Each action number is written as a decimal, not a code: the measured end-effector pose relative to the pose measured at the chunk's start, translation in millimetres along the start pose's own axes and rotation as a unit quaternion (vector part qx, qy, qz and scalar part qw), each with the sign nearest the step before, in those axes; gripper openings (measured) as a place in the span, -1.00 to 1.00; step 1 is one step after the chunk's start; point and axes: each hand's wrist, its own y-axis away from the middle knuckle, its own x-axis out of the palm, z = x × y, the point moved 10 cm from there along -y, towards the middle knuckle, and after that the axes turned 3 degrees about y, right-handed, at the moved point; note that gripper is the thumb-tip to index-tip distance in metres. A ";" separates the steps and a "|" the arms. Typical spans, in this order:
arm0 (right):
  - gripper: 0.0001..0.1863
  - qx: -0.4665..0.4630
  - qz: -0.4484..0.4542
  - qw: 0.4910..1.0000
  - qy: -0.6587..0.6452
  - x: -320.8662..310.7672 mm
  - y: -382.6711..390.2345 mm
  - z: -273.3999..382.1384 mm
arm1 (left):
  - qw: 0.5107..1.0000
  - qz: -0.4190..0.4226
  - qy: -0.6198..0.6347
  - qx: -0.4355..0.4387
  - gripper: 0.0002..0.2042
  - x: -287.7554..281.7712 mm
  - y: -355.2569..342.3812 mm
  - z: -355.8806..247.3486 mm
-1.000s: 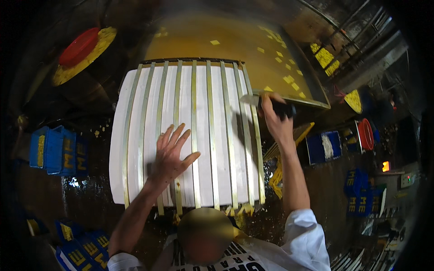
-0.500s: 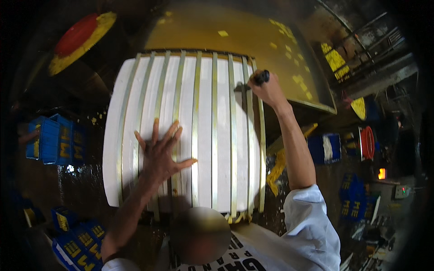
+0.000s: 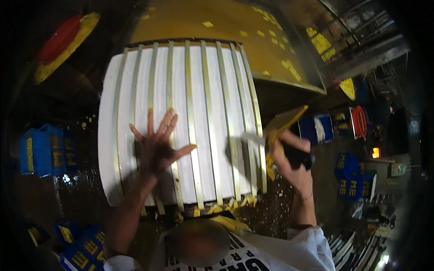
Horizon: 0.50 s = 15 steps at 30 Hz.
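Note:
A white cloth-like sheet covers a broad, squarish block. Several narrow pale metal strips run lengthwise across it, roughly parallel. On its left half rests my left hand, flat with fingers spread, touching the sheet and strips. In my right hand, beside the block's right edge, is a knife. Its dark handle is inside my closed fingers, and its blade points left over the strips near that edge. What lies under the white sheet is hidden.
Beyond the block is a wide yellow-brown surface with small yellow squares on it. Blue crates stand at left, with more at right. A red round basin is at far left. Yellow scraps lie along the near edge.
My right hand has come nearer with the knife, from the block's far right corner to beside its right edge. My left hand stays spread on the sheet.

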 end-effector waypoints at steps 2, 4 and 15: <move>-0.87 -0.074 -0.008 0.996 0.045 17.8 -70.2 -5.8 | 0.999 -0.020 0.036 0.005 -0.01 0.5 4.4 7.6; -0.87 -0.094 -0.017 0.994 0.052 44.6 -145.3 -27.5 | 0.997 -0.055 0.044 0.027 -0.03 -3.5 8.0 6.6; -0.80 -0.168 0.077 0.965 0.184 121.6 -212.9 -72.4 | 0.997 -0.062 0.043 0.016 -0.12 -11.3 6.5 7.2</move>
